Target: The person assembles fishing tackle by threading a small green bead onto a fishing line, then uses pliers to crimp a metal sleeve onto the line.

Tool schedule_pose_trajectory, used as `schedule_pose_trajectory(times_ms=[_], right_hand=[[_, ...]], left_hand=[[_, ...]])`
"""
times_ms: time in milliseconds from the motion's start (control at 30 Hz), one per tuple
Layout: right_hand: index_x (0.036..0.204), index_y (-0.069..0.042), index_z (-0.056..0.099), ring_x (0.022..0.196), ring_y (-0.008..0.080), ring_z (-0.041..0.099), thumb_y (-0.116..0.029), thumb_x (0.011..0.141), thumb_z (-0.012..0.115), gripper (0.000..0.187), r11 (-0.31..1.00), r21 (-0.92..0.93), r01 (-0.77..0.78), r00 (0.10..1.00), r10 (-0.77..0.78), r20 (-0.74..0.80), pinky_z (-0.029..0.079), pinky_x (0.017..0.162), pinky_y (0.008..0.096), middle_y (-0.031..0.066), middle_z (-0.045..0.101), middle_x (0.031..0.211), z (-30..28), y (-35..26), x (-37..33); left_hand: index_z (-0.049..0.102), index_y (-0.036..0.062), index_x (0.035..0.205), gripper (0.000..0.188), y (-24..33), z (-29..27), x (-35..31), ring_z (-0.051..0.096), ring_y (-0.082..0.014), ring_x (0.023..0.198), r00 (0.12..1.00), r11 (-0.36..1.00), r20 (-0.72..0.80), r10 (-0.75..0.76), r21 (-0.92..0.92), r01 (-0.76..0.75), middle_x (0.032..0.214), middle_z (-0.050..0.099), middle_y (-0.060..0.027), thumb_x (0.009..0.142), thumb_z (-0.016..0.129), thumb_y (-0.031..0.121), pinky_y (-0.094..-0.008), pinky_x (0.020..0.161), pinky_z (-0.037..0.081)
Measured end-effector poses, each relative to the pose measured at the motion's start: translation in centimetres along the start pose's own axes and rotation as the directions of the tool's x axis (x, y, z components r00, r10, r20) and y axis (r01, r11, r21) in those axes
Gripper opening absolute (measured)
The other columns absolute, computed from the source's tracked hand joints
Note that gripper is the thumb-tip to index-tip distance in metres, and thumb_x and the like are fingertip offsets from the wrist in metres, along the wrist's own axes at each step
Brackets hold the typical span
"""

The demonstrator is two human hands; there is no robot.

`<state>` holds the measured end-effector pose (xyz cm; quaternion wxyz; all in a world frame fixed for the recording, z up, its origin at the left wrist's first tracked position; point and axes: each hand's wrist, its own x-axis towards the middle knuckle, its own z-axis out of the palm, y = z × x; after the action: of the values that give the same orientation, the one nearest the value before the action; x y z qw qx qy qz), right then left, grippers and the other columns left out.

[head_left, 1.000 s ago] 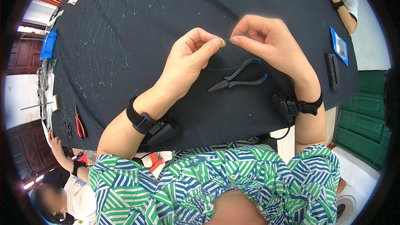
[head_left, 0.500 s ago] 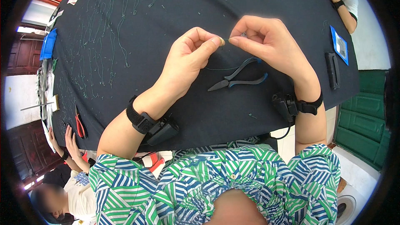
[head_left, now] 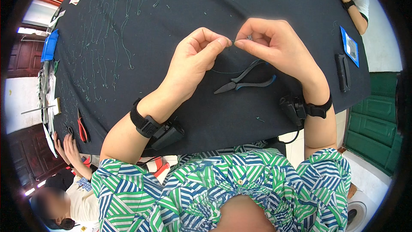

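Note:
My left hand pinches a thin green line between thumb and forefinger. Its fingertips almost meet those of my right hand, which is also closed in a pinch on the line. Whatever small piece sits between the fingertips is too tiny to make out. A loop of the line hangs below both hands onto the black cloth. Just under it lies a pair of pliers with dark jaws and blue-tipped handles, slightly spread and touched by neither hand.
Several green lines with small hooks lie across the black cloth at left. Red-handled pliers rest near a co-worker's hands. At right are a black case and a blue packet; another person's arm is beyond.
My fingertips have come closer together, and the short stretch of line between them has shrunk. At lower left, the co-worker's hands have shifted slightly.

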<state>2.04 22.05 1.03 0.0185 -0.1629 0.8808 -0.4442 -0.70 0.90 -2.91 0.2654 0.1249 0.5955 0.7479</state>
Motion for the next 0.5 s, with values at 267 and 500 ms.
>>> schedule_pose_trajectory(times_ms=[267, 500], right_hand=[[0.086, -0.002, 0.065, 0.050, 0.0063, 0.037, -0.018, 0.087, 0.065, 0.016, 1.000, 0.025, -0.002, 1.000, 0.002, 0.007, 0.029, 0.047, 0.0258, -0.0015, 0.043, 0.053, 0.25, 0.10, -0.02], [0.086, -0.002, 0.065, 0.049, 0.0090, 0.040, -0.019, 0.086, 0.065, 0.016, 1.000, -0.004, 0.019, 1.000, -0.019, 0.003, 0.031, 0.047, 0.0274, 0.0014, 0.046, 0.053, 0.44, 0.33, 0.02]], left_hand=[[0.061, 0.0041, 0.100, 0.015, 0.16, 0.32, -0.04, 0.032, -0.0002, 0.056, 1.000, 1.000, -0.008, -0.008, 0.008, 0.008, 0.070, 0.047, 0.0078, 0.097, 0.057, 0.019, -0.0175, 0.049, 0.025], [0.061, 0.0042, 0.101, 0.017, 0.24, 0.33, -0.05, 0.032, -0.0004, 0.056, 1.000, 1.000, -0.003, -0.001, 0.015, 0.001, 0.069, 0.046, 0.0081, 0.097, 0.057, 0.020, -0.0177, 0.050, 0.025]])
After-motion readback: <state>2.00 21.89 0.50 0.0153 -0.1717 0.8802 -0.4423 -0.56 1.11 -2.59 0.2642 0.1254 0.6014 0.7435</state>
